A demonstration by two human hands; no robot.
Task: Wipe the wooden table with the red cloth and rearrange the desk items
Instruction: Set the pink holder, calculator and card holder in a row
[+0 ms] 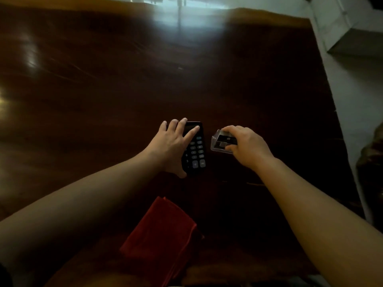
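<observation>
A dark glossy wooden table (103, 90) fills the view. My left hand (172, 143) rests on a black calculator (196, 150) lying flat near the middle, fingers spread over its top end and thumb at its lower edge. Just to its right, my right hand (246, 146) grips a small clear plastic holder (219, 142) with dark cards in it, tilted just above or on the wood. A folded red cloth (159, 237) lies on the table near the front edge, between my forearms, touched by neither hand.
The table's right edge runs diagonally beside a pale floor (356, 96). A light box-like object (352, 27) stands at the top right. A dark brown object (371, 162) sits at the right edge of view.
</observation>
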